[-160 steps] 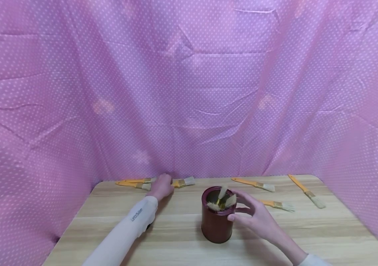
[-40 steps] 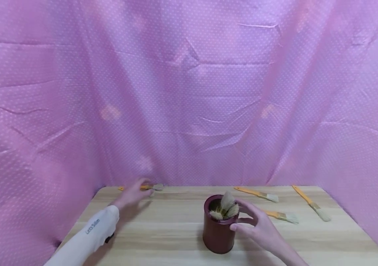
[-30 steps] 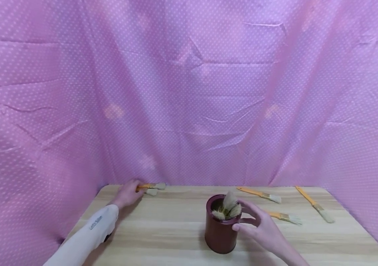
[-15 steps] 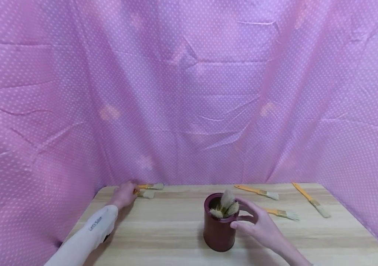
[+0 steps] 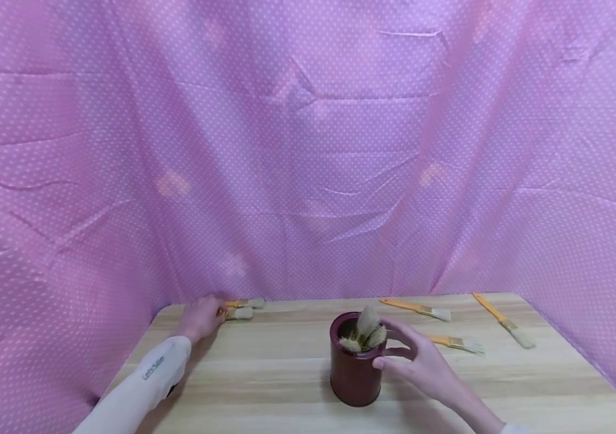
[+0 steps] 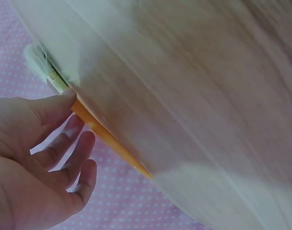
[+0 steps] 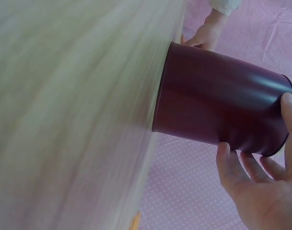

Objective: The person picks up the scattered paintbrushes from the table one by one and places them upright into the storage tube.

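At the table's back left, my left hand [image 5: 202, 318] pinches a paintbrush [image 5: 240, 314] with pale bristles, which lies low at the tabletop. The left wrist view shows the thumb and index finger at the orange handle [image 6: 110, 139], near the metal band. A second paintbrush [image 5: 254, 303] lies just behind it, its handle partly hidden by the hand. My right hand [image 5: 422, 367] grips the right side of an upright dark red can [image 5: 355, 378], thumb and fingers curved round it near the rim. Several paintbrushes [image 5: 366, 324] stand in the can, bristles up; their handles are hidden inside.
On the right of the wooden table [image 5: 264, 374] lie three more paintbrushes: one at the back [image 5: 416, 308], one behind my right hand [image 5: 455, 343], and one slanted at the far right [image 5: 505, 321]. A pink dotted cloth [image 5: 308, 181] hangs round the back and sides.
Over five seconds, the paintbrush from the back middle has left the tabletop, and larger bristles show in the can. My left hand has moved left and taken hold of another paintbrush. The right hand stays.
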Motion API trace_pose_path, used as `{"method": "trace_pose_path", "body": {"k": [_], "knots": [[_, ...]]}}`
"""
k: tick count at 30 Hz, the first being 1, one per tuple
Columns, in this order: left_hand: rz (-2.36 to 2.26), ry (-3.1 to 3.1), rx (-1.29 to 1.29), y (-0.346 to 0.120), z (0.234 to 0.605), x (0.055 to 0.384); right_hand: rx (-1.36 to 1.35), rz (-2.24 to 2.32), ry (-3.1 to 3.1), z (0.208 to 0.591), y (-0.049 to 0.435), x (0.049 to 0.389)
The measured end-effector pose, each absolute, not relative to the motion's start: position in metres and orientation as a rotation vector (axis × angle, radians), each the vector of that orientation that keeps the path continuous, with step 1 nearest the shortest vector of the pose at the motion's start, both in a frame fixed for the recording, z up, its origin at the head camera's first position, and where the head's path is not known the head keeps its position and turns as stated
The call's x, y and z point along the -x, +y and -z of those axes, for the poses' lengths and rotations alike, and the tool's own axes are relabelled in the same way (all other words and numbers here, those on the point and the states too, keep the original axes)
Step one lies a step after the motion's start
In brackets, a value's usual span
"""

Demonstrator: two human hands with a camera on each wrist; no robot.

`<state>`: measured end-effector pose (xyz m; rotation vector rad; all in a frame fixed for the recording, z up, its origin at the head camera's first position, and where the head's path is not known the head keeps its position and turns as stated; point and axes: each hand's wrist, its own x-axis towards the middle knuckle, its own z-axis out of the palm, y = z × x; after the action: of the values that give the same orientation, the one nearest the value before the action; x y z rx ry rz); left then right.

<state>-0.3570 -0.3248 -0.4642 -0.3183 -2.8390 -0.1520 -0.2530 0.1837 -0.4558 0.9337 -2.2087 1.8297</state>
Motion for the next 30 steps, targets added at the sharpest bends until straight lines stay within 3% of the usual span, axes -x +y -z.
{"method": "trace_pose_path", "body": {"k": [7, 17, 30], "knots": [[0.199, -2.786, 0.328, -0.307, 0.450, 0.347, -0.925, -1.848, -2.218, 0.458, 0.181, 0.253], [0.395, -2.720, 0.457, -0.228, 0.413, 0.330, -0.947, -1.844, -2.198, 0.458, 0.185, 0.255], [0.779, -2.477, 0.767, -0.132, 0.361, 0.271, -0.932, -1.835, -2.209, 0.456, 0.183, 0.254]]}}
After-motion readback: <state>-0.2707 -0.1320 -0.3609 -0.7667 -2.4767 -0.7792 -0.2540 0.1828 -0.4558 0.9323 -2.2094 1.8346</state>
